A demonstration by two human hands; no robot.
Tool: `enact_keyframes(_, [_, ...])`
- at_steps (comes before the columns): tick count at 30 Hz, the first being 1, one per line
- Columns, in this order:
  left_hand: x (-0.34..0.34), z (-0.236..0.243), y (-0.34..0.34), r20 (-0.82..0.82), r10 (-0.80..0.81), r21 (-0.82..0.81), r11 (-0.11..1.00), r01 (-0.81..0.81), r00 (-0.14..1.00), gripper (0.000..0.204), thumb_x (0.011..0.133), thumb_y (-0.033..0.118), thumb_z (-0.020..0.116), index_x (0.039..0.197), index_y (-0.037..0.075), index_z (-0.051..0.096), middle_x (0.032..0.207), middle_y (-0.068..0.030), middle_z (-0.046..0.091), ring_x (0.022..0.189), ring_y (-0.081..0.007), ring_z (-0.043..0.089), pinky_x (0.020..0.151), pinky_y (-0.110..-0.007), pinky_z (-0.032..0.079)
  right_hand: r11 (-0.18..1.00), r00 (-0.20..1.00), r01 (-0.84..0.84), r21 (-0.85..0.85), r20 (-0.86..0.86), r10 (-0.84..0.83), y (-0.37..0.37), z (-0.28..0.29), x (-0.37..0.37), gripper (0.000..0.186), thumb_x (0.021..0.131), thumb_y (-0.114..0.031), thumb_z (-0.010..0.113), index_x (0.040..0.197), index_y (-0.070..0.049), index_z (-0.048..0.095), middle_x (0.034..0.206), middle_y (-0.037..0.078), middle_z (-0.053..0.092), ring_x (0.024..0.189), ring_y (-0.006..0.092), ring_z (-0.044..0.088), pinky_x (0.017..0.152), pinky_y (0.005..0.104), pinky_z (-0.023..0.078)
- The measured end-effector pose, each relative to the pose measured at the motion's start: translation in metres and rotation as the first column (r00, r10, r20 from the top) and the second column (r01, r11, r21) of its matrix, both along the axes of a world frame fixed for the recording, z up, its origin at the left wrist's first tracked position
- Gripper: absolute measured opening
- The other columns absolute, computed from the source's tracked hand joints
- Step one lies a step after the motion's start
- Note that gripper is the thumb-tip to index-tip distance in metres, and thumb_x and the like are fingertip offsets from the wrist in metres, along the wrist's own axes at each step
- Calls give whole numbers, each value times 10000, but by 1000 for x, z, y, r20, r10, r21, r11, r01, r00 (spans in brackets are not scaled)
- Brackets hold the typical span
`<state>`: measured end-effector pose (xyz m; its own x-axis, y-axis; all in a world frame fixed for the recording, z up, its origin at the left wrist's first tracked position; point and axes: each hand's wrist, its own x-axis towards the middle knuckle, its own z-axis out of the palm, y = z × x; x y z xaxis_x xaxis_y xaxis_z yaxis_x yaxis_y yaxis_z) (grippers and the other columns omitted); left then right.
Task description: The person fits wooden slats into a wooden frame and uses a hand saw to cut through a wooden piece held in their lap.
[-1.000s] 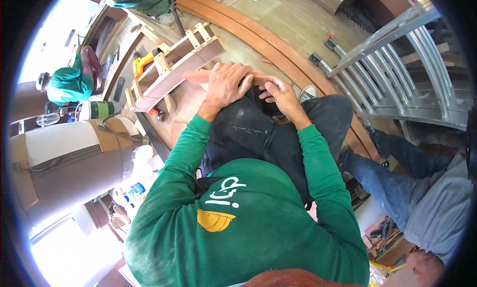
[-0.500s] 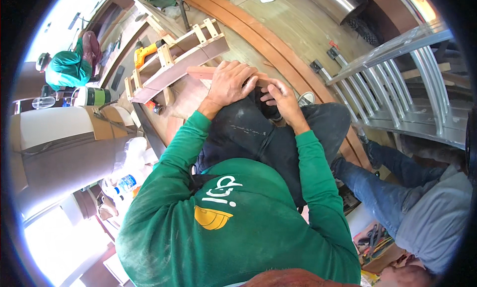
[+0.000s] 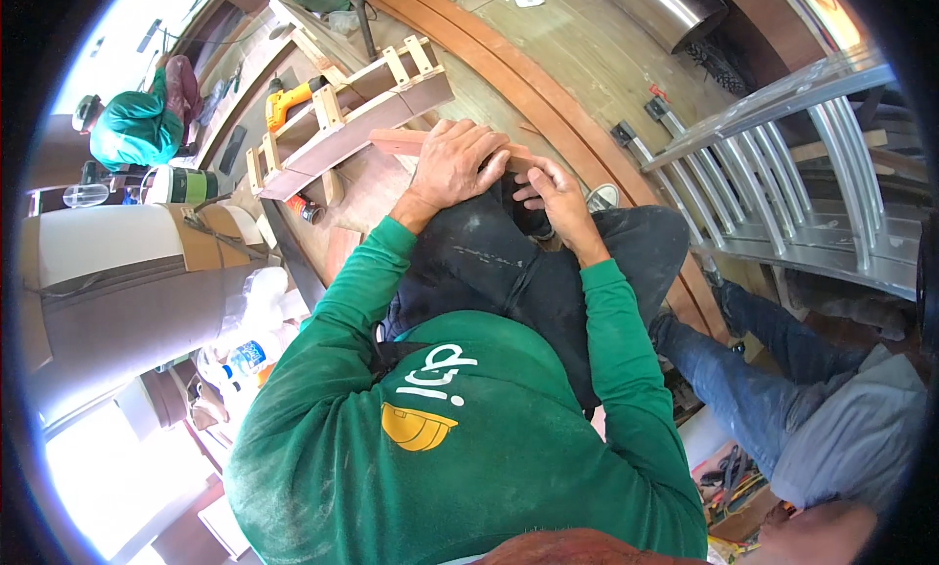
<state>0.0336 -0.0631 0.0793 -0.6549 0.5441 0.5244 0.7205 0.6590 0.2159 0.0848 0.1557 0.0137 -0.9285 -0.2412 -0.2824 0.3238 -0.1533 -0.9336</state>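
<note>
I've got the left hand point(image 3: 455, 169) clamped over the reddish wood strip point(image 3: 396, 142), fingers together, right above the dark-trousered lap! The right hand point(image 3: 556, 195) bends round by the strip's right end, though whether its fingers grip I can't tell. The left end juts past the knuckles, tip near the wooden frame point(image 3: 357, 130); room opens ahead toward the long orange-brown board point(image 3: 509, 71), aluminium ladder point(image 3: 782, 108) well apart, off right
</note>
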Motion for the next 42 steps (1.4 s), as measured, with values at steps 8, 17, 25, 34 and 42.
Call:
enact_keyframes(8, [0, -1, -1, -1, 4, -13, 1000, -4, 1000, 155, 928, 261, 720, 1020, 136, 724, 943, -12, 719, 854, -217, 650, 759, -398, 434, 1000, 1000, 5, 4, -2, -5, 0, 0, 0, 424, 1113, -338, 567, 1421, -49, 600, 1170, 97, 712, 937, 172, 730, 791, 297, 552])
enact_keyframes(17, [1, 0, 0, -8, 6, -3, 1000, -6, 1000, 151, 922, 254, 725, 1015, 135, 724, 934, -15, 714, 855, -221, 655, 772, -394, 444, 1000, 1000, -1, 3, -1, 1, 0, 0, 0, 426, 1112, -343, 569, 1419, -50, 599, 1170, 93, 708, 935, 173, 729, 797, 299, 552])
enact_keyframes(25, [0, 1, 2, -33, 2, 19, 1000, -1, 999, 154, 926, 264, 715, 1003, 130, 706, 901, -21, 690, 832, -224, 645, 770, -393, 452, 1000, 1000, -3, 0, -17, 3, 1, -5, -1, 429, 1115, -342, 560, 1424, -46, 596, 1183, 102, 706, 940, 182, 729, 804, 309, 557])
enact_keyframes(34, [-1, -2, 1, -23, 8, 1, 1000, -8, 1000, 172, 921, 271, 726, 1015, 127, 713, 909, -22, 695, 829, -223, 641, 761, -391, 440, 1000, 1000, 1, 10, -11, -1, 0, -4, -1, 421, 1117, -323, 556, 1424, -36, 594, 1187, 109, 708, 943, 191, 731, 792, 312, 560])
enact_keyframes(42, [1, -2, 2, -6, 14, -12, 1000, -14, 1000, 173, 930, 259, 717, 1038, 123, 722, 899, -25, 690, 846, -233, 639, 787, -392, 446, 1000, 1000, 5, 2, -4, -5, 1, -6, -2, 407, 1115, -301, 558, 1430, -45, 594, 1173, 96, 710, 932, 174, 715, 802, 308, 553])
